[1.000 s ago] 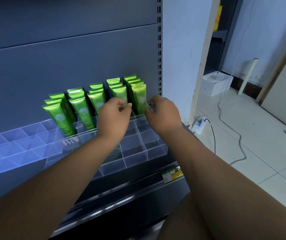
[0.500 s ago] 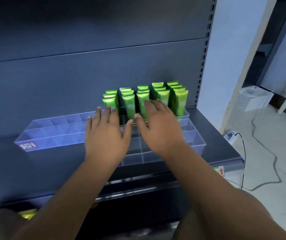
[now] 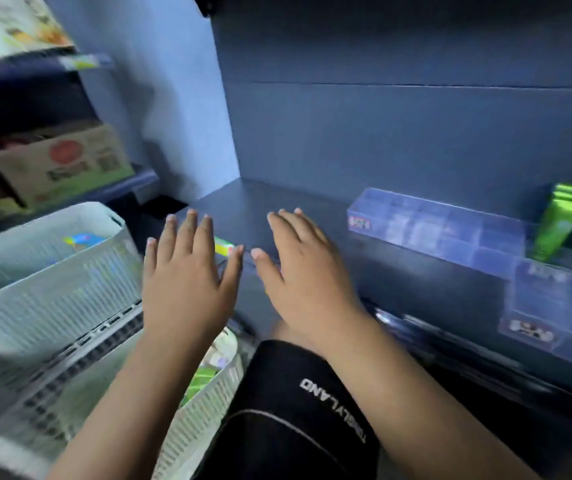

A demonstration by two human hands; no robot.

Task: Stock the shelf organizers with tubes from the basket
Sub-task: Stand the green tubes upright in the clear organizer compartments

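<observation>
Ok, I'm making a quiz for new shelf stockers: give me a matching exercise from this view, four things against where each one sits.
Things:
1 green tubes
2 white basket
3 cardboard box
4 clear organizer

Places:
A left side, above the basket
B far right edge, standing up
C just left of the tubes
D lower left of the view

Pairs: 1-B, 2-D, 3-A, 4-C.
</observation>
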